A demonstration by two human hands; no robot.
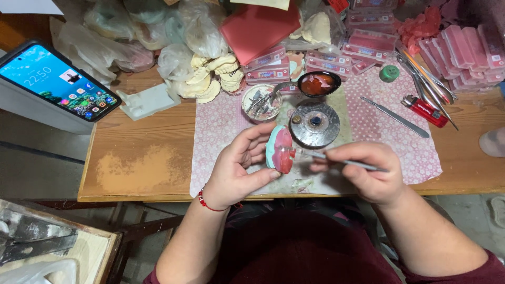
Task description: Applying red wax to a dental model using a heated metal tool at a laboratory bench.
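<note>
A wooden table (pixel 142 168) carries the whole scene, and on it lies a pink dotted mat (pixel 415 152) that runs under and beyond both hands. Past the hands, farther from the person, a round metal burner (pixel 314 124) stands just beyond the fingertips, with a spoon of red wax (pixel 317 83) behind it and a small dish of burs (pixel 260 102) to that dish's own left of the burner.

The left hand (pixel 234 171) is curled around a dental model with pink wax (pixel 279 149), thumb beneath and fingers above, pinching it so it stands on edge. The model's long axis runs nearly up and down in the view, its waxed face turned toward the other hand.

The right hand (pixel 368 171) is closed on a thin metal instrument (pixel 344 162), held like a pen. The instrument lies almost level, its long axis pointing from that grip straight leftward, and its tip sits just beside the model's waxed face; whether it touches cannot be told. So the model lies directly left of the right grip, and the two hands are near each other.
</note>
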